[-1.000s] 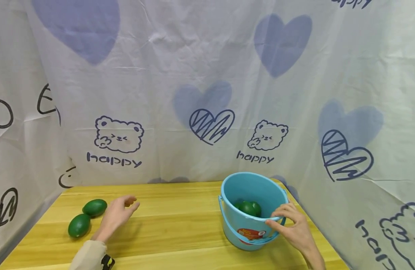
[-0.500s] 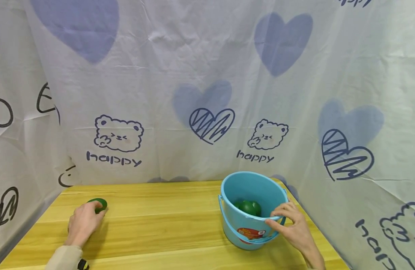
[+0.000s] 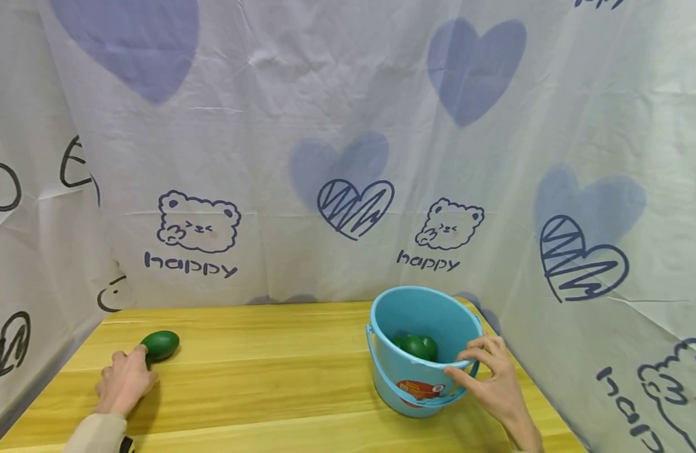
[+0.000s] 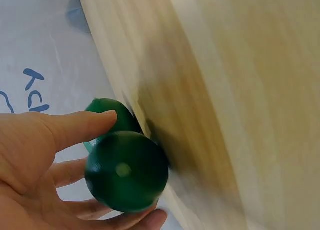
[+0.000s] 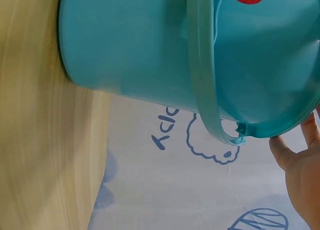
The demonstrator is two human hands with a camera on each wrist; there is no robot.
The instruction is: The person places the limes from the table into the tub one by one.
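Note:
My left hand (image 3: 124, 382) is at the left of the table, its thumb and fingers around a dark green, smooth oval fruit (image 4: 127, 172). In the head view the hand covers nearly all of that fruit. A second such fruit (image 3: 161, 345) lies on the table just beyond the fingers, and part of it shows behind the first in the left wrist view. At the right, my right hand (image 3: 495, 384) pinches the near right rim of a light blue bucket (image 3: 390, 371), thumb outside. Several green fruits (image 3: 417, 347) lie inside the bucket.
The yellow wood-grain table (image 3: 269, 365) reaches back to a white cloth (image 3: 257, 157) printed with hearts and bears, which also hangs at both sides. The bucket's handle (image 3: 382, 377) hangs down across its front.
My left hand has moved left and toward me from the table's middle-left, onto the nearer fruit, and its fingers have come around it. The right hand and bucket have stayed in place.

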